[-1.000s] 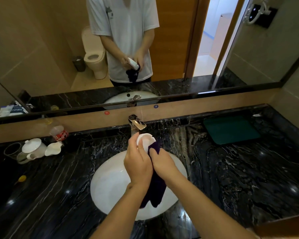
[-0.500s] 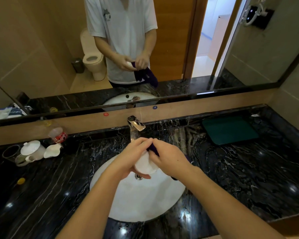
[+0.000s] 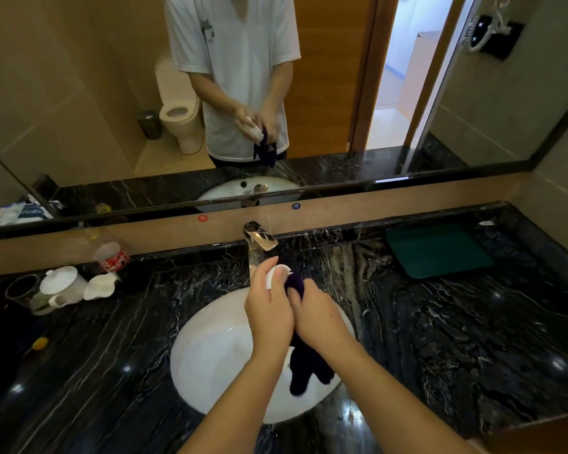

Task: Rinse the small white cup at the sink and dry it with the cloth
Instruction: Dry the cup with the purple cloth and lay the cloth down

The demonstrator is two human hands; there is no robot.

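Observation:
Above the white sink basin [image 3: 210, 348], my left hand [image 3: 268, 309] grips the small white cup [image 3: 276, 273], which shows only as a white rim between my fingers. My right hand [image 3: 318, 317] presses a dark purple cloth [image 3: 304, 362] against the cup. One end of the cloth pokes up by the cup, and the rest hangs down below my hands over the basin. The chrome faucet [image 3: 259, 239] stands just behind the cup; I see no water running from it.
On the black marble counter [image 3: 440, 339], a white lidded cup [image 3: 63, 286], a white lid [image 3: 100, 286], a glass [image 3: 22, 290] and a plastic bottle [image 3: 110, 255] stand at the left. A dark green tray [image 3: 438, 249] lies at the back right. The mirror fills the wall behind.
The cup has turned from lying sideways low over the basin to being held higher near the faucet, and the cloth hangs down below my hands again.

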